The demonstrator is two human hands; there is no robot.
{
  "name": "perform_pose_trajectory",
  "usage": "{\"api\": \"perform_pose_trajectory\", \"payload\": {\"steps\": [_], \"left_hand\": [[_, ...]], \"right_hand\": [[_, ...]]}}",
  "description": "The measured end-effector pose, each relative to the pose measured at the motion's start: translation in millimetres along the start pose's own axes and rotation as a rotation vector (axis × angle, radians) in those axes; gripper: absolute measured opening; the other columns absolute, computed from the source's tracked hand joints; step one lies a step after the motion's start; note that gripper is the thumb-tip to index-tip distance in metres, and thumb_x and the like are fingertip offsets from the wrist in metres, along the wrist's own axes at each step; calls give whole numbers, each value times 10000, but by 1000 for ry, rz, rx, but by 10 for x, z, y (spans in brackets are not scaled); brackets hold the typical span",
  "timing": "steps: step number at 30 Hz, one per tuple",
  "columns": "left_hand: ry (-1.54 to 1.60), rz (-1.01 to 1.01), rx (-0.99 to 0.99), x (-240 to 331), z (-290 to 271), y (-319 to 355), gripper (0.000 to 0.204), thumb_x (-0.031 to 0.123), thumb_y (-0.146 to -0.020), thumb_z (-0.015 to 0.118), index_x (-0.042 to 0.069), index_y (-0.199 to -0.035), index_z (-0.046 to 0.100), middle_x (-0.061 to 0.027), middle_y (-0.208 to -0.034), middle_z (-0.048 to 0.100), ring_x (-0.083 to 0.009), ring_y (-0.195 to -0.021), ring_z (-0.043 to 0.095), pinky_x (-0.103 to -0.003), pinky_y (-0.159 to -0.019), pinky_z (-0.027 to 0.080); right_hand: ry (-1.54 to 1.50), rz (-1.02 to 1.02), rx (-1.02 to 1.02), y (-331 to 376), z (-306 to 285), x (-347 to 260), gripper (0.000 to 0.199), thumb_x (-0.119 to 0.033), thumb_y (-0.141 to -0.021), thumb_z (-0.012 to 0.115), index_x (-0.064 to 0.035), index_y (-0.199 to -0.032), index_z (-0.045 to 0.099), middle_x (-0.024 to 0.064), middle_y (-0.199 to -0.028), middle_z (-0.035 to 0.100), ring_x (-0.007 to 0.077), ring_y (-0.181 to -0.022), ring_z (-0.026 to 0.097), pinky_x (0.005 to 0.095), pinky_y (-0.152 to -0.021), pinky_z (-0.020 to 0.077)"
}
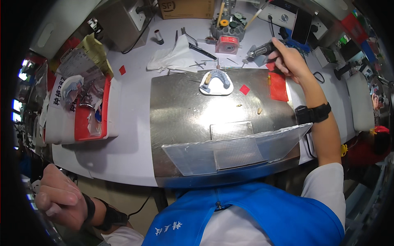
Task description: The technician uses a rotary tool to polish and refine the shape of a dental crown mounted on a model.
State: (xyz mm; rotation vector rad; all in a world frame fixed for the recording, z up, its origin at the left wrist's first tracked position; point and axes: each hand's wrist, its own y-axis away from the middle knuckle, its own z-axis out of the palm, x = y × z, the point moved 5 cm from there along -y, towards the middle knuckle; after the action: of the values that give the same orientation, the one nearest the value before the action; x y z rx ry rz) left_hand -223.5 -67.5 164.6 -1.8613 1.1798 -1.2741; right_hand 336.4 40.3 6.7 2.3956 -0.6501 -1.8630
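Observation:
My right hand (289, 59) reaches to the far right of the bench, its fingers closed around the back of a dark dental handpiece (262, 51) whose tip points left. My left hand (57, 196) is off the bench at the lower left, fingers curled in and no object showing in them. On the metal plate stands a grey dental arch model (218, 80) on a white base, with a tan part on its left side. Nearer to me on the plate lie a small tooth-coloured piece (259, 111) and a tiny brass-coloured piece (239, 105).
A clear upright shield (197, 153) crosses the near side of the metal plate (172, 102), over a perforated grille (232, 130). Red sheet (279, 88) lies at right. Behind are tissue (174, 57), a red-and-clear box (227, 44) and a bur holder (230, 30). A red-white bin (111, 110) stands left.

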Motion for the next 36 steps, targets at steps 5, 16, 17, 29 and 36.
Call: {"api": "perform_pose_trajectory", "payload": {"steps": [5,16,17,29,36], "left_hand": [[214,-376,182,-524,811,-3,382,245,-1085,394,67,-794,566,-43,-649,563,-97,-483,453,-239,-470,336],[461,-773,-55,-1386,2169,-64,203,174,-1015,620,8,-1000,736,-70,-679,677,-93,-530,597,-205,-481,399],[403,-828,-116,-1447,2128,5,214,180,-1010,631,-2,-982,742,-62,-693,684,-90,-542,611,-202,-494,406],[293,-486,-98,-1778,1774,140,304,199,-1070,518,-25,-931,670,-60,-745,670,-93,-584,584,-207,-556,434],[152,-453,9,-1306,2021,-64,277,147,-1048,557,-17,-850,659,-106,-789,697,-93,-635,629,-214,-559,429]], "right_hand": [[114,-121,88,370,-100,-104,417,-463,-1013,564,-69,-931,675,-56,-549,488,37,-419,365,221,-422,229],[-130,-389,19,579,230,18,225,-156,-1009,554,-7,-1033,721,-24,-659,562,36,-511,452,200,-479,360],[-32,-383,26,605,244,19,221,-151,-1009,561,-6,-1031,728,-21,-655,570,37,-521,461,199,-483,363],[26,-561,243,629,33,35,245,-194,-1015,567,8,-925,674,41,-700,636,90,-650,581,261,-610,461],[-18,-701,375,737,-281,190,222,-35,-976,499,-3,-1102,679,69,-795,700,87,-653,604,252,-606,482]]}}
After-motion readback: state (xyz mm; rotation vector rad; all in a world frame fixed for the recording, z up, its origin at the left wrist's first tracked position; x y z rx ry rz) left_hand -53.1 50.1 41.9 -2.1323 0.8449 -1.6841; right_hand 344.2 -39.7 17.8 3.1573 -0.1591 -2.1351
